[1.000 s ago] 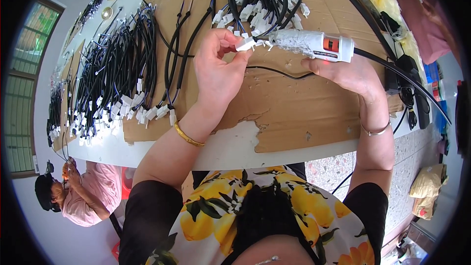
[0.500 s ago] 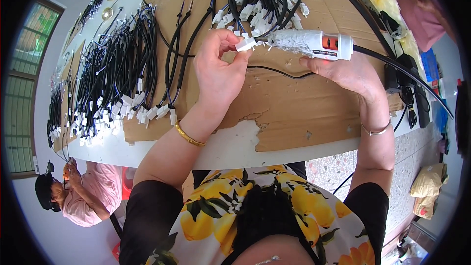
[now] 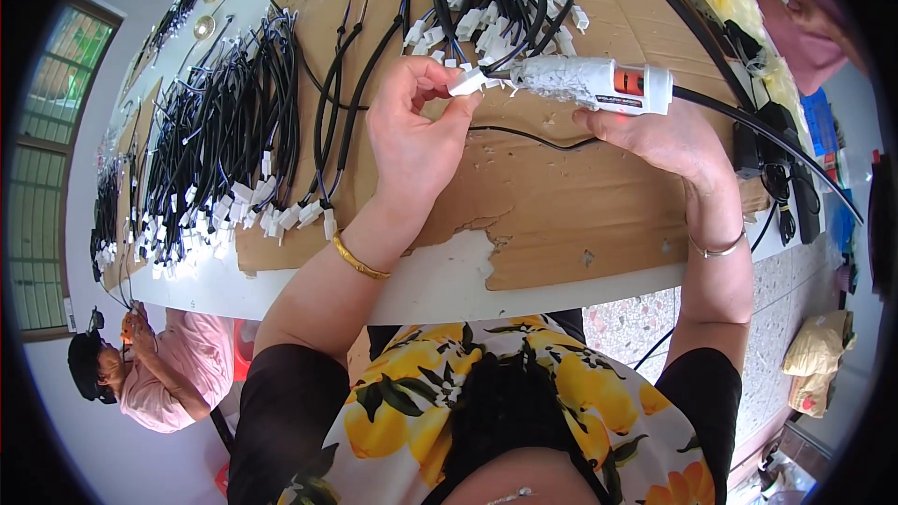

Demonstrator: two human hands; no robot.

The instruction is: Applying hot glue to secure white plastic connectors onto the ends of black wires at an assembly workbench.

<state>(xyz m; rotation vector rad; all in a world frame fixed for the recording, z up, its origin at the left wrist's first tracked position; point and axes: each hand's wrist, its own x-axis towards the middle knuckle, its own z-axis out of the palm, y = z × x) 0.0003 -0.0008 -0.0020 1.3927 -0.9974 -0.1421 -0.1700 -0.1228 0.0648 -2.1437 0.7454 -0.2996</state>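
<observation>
My left hand [image 3: 416,136] pinches a small white plastic connector [image 3: 467,83] between thumb and fingertips, above the cardboard. Black cable runs from the connector toward the bundle behind it. My right hand [image 3: 659,136] is wrapped round a white glue gun [image 3: 599,84], its front covered in crinkled silvery wrapping and an orange part showing at the rear. The gun lies level, its nozzle pointing left, right at the connector; whether they touch I cannot tell. A long black rod [image 3: 767,126] sticks out of its back. My right fingers are partly hidden behind the gun.
A pile of black cables with white connectors [image 3: 510,0] lies beyond my hands. To the left are rows of similar cables [image 3: 224,112] on the cardboard [image 3: 580,215]. Black rods [image 3: 687,23] and a power adapter [image 3: 776,126] lie right. Another person [image 3: 173,369] sits at left.
My left hand has shifted very slightly left, and the connector is tilted a little differently. The glue gun and my right hand stay in place.
</observation>
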